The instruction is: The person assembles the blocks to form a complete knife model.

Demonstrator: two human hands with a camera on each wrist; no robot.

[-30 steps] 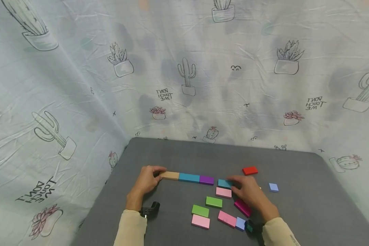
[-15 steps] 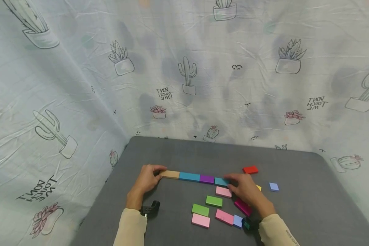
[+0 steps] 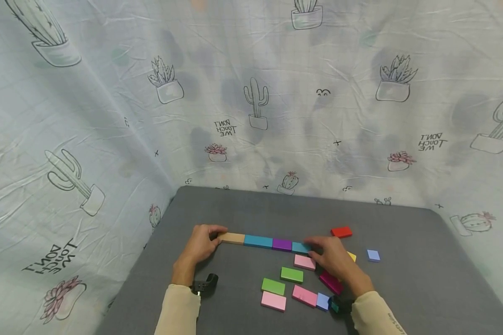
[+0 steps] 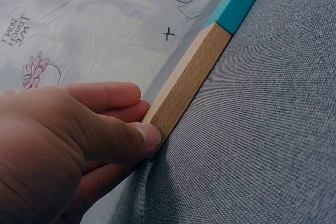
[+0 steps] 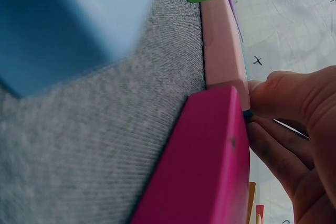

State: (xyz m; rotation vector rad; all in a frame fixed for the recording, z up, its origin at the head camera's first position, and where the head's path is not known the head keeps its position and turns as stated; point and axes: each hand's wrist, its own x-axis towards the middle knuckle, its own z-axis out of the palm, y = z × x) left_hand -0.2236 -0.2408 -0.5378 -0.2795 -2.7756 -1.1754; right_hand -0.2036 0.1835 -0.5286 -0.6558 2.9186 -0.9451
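Note:
A straight row of flat blocks runs across the grey table: a plain wood block (image 3: 233, 238), a long blue block (image 3: 258, 241), a purple block (image 3: 282, 244) and a shorter blue block (image 3: 300, 248). My left hand (image 3: 201, 243) pinches the row's left end; in the left wrist view the thumb presses the front face of the wood block (image 4: 189, 80). At the other end my right hand (image 3: 334, 256) holds the shorter blue block, which meets the purple one. A light pink block (image 5: 223, 40) hides most of that block in the right wrist view.
In front of the row lie two green blocks (image 3: 292, 274), another light pink block (image 3: 273, 301), a darker pink block (image 3: 304, 296) and a magenta block (image 3: 330, 282). A red block (image 3: 341, 231) and a pale blue square (image 3: 373, 255) lie right. Cactus-print cloth (image 3: 276, 93) hangs behind.
My right hand has slid the shorter blue block left, closing the gap to the purple block. The front darker pink and pale blue blocks have shifted slightly left. My left hand stays put.

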